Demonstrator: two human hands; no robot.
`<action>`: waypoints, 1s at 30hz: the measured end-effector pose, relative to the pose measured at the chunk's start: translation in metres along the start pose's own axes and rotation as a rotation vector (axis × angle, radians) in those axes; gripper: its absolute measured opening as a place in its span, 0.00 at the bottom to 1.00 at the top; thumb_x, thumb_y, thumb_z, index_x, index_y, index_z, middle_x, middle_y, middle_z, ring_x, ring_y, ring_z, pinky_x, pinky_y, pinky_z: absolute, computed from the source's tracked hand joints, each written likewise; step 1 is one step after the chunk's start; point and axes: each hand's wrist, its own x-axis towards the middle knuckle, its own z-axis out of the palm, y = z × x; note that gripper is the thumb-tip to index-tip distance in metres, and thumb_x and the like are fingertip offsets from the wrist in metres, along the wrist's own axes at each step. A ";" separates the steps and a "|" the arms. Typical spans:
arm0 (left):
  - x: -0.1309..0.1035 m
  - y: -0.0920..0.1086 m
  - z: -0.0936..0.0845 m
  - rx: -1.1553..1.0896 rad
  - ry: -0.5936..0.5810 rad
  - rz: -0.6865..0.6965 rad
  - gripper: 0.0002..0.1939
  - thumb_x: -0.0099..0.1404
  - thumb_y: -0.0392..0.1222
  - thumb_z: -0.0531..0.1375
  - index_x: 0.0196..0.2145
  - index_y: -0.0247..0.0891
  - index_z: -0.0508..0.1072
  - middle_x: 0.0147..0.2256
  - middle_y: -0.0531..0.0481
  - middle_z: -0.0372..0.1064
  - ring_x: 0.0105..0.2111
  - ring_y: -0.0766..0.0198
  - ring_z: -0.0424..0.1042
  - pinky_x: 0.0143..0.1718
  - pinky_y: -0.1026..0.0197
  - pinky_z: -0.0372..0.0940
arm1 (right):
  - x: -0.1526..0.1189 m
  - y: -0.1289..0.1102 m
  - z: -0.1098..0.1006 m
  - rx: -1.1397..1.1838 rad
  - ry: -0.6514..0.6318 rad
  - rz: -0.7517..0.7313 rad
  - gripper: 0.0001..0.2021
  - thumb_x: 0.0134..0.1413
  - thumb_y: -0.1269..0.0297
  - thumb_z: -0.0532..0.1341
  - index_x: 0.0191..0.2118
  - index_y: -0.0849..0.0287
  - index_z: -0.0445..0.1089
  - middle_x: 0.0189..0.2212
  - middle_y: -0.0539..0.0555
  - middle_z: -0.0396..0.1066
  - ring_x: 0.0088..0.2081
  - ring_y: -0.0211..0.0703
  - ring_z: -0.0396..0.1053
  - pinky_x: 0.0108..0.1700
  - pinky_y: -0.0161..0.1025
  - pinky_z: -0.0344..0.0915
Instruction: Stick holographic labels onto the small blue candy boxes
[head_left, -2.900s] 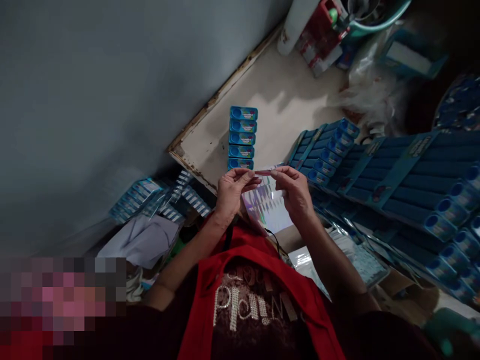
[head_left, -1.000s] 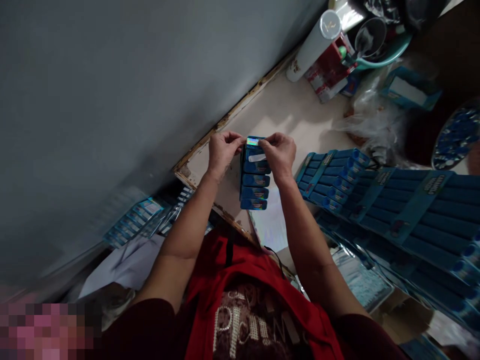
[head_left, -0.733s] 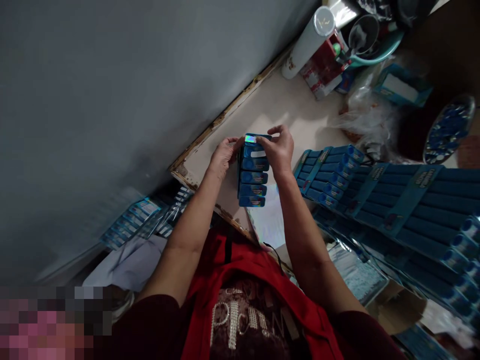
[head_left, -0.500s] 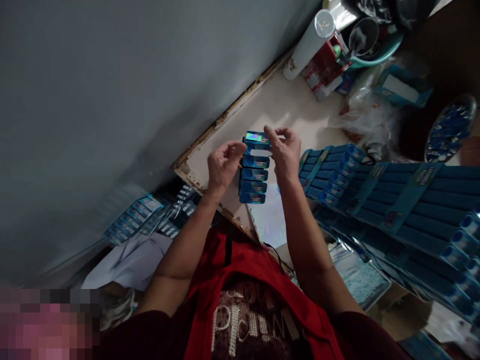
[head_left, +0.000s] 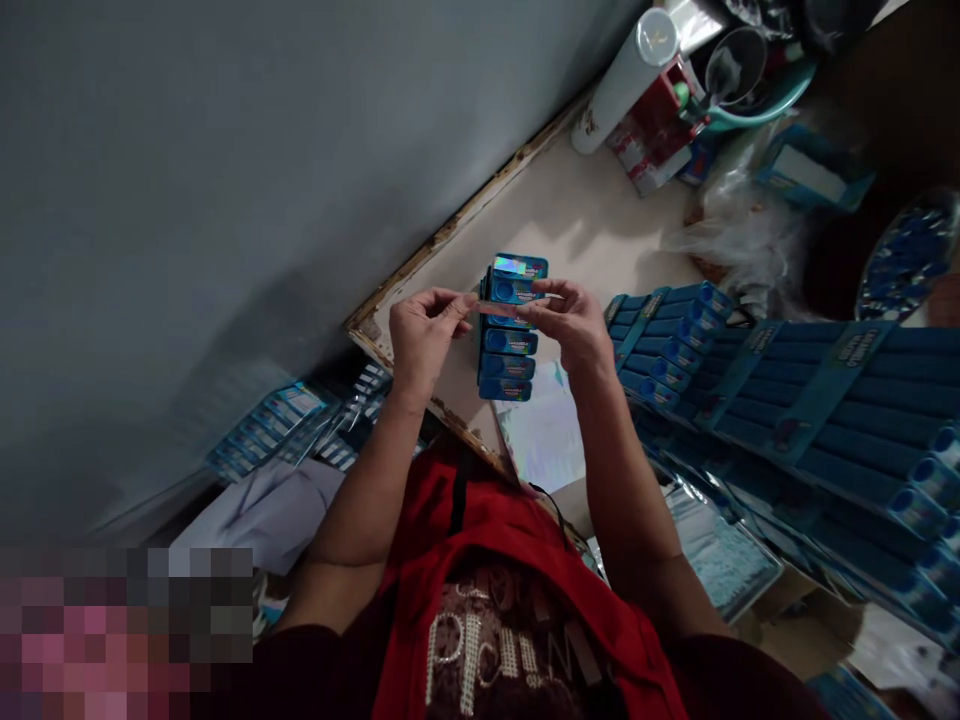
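Observation:
A column of small blue boxes with printed ends faces me on the pale tabletop. The end at the top of the column bears a shiny, rainbow-tinted sticker. In front of the boxes, a narrow pale strip, apparently a sticker, is stretched level between my hands. My left hand pinches its left end between thumb and fingertips. The right end is pinched by my right hand, which partly covers the upper boxes.
Large stacks of blue boxes stand on the right. A rainbow-sheened sheet lies near the table's front edge. A white cylinder, a turquoise basin and plastic bags are farther back. A grey wall borders the left side.
The pale strip, held earlier at my right hand, has turned and moved slightly left and down. My left hand now grips its other end. My right hand has lowered.

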 end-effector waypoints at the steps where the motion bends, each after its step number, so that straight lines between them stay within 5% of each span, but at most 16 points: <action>1: 0.002 0.001 -0.001 0.064 0.013 0.031 0.18 0.62 0.56 0.75 0.31 0.38 0.81 0.25 0.53 0.76 0.24 0.66 0.74 0.28 0.65 0.69 | 0.002 0.004 0.000 -0.006 0.032 -0.027 0.33 0.32 0.52 0.83 0.42 0.54 0.69 0.28 0.46 0.76 0.30 0.40 0.74 0.34 0.39 0.69; 5: 0.017 -0.004 0.004 0.300 0.075 0.153 0.13 0.65 0.48 0.73 0.29 0.38 0.81 0.25 0.53 0.76 0.26 0.65 0.74 0.31 0.64 0.66 | 0.016 0.018 0.006 -0.120 0.149 -0.169 0.26 0.42 0.53 0.79 0.41 0.52 0.66 0.27 0.44 0.73 0.31 0.41 0.75 0.35 0.38 0.71; 9: 0.034 -0.016 0.010 0.349 0.063 0.127 0.12 0.67 0.47 0.71 0.29 0.39 0.80 0.23 0.54 0.74 0.25 0.64 0.74 0.31 0.63 0.65 | 0.031 0.024 0.009 -0.307 0.209 -0.275 0.21 0.51 0.55 0.74 0.45 0.51 0.65 0.33 0.46 0.75 0.37 0.45 0.79 0.37 0.40 0.75; 16: 0.046 -0.032 0.012 0.297 0.032 0.089 0.13 0.67 0.48 0.72 0.30 0.38 0.80 0.23 0.54 0.73 0.25 0.65 0.72 0.31 0.63 0.66 | 0.044 0.030 0.009 -0.576 0.174 -0.401 0.15 0.62 0.58 0.67 0.51 0.50 0.65 0.43 0.51 0.75 0.46 0.49 0.80 0.42 0.45 0.77; 21: 0.056 -0.072 0.033 -0.005 -0.044 -0.106 0.15 0.64 0.49 0.74 0.32 0.37 0.76 0.27 0.55 0.72 0.28 0.67 0.72 0.32 0.65 0.67 | 0.048 0.050 -0.004 -0.629 0.244 -0.438 0.17 0.68 0.51 0.64 0.54 0.50 0.62 0.45 0.52 0.71 0.47 0.49 0.75 0.43 0.47 0.78; 26: 0.052 -0.100 0.053 -0.217 0.061 -0.280 0.18 0.67 0.47 0.72 0.39 0.41 0.66 0.34 0.56 0.68 0.32 0.67 0.70 0.39 0.62 0.70 | 0.069 0.071 -0.018 -0.461 0.134 -0.388 0.29 0.58 0.39 0.72 0.52 0.50 0.61 0.41 0.49 0.65 0.41 0.42 0.71 0.38 0.39 0.73; 30: 0.015 -0.106 0.029 0.028 0.274 -0.132 0.16 0.73 0.44 0.67 0.47 0.42 0.62 0.47 0.49 0.67 0.46 0.65 0.72 0.53 0.60 0.70 | 0.058 0.058 -0.034 -0.333 0.050 -0.273 0.31 0.58 0.35 0.72 0.53 0.48 0.62 0.36 0.46 0.66 0.36 0.39 0.69 0.36 0.37 0.69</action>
